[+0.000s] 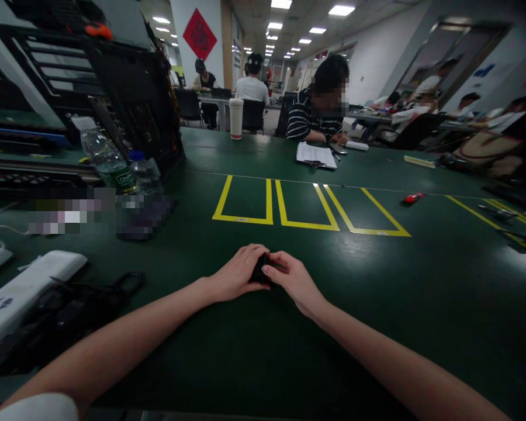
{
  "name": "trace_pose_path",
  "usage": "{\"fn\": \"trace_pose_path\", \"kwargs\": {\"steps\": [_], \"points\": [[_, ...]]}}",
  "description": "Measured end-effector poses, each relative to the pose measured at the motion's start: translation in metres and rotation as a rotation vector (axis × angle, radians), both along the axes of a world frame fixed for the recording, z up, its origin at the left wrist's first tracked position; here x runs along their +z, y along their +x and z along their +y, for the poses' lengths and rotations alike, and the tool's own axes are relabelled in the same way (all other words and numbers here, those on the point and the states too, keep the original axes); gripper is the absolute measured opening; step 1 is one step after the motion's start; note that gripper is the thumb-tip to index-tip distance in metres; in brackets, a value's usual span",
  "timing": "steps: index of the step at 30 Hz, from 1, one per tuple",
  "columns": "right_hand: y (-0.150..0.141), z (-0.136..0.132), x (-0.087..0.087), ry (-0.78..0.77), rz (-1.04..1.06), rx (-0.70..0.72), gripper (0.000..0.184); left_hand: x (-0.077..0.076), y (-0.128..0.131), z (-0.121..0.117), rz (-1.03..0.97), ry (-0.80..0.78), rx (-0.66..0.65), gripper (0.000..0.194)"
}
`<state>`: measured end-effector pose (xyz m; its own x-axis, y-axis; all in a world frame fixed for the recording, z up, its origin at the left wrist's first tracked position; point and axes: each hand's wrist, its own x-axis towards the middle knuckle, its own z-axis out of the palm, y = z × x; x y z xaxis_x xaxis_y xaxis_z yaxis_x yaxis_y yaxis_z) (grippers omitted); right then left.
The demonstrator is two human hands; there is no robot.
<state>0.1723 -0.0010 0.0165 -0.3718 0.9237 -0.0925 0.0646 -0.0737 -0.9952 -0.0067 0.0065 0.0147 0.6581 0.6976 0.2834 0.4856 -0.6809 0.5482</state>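
Black object, mostly hidden, gripped under curled left hand and by right hand fingertips, at green table, nearer than yellow tape. No loose part seen beside it; work done or left cannot be told.

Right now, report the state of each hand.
Left hand: fingers closed around a small black object, partly hidden.
Right hand: thumb and fingers closed on the near side of the same black object.
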Motion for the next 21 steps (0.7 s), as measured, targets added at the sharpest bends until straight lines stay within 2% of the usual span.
{"fn": "trace_pose_path", "kwargs": {"steps": [5,10,14,18,21], "points": [[-0.005,-0.005,0.001,-0.002,-0.016,-0.023,0.02,-0.002,-0.001,-0.003,-0.016,0.045,-0.014,0.067],[-0.009,-0.01,-0.006,0.088,-0.036,-0.082,0.023,0.003,-0.002,-0.008,-0.071,0.048,-0.033,0.087],[-0.012,-0.013,-0.011,0.142,0.023,-0.1,0.021,0.007,-0.006,-0.009,-0.132,-0.017,-0.096,0.091],[-0.013,-0.013,-0.011,0.133,0.007,-0.106,0.022,0.008,-0.007,-0.007,-0.17,-0.102,-0.127,0.096],[-0.012,-0.014,-0.011,0.134,-0.016,-0.108,0.023,0.006,-0.006,-0.004,-0.168,-0.102,-0.144,0.097]]}}
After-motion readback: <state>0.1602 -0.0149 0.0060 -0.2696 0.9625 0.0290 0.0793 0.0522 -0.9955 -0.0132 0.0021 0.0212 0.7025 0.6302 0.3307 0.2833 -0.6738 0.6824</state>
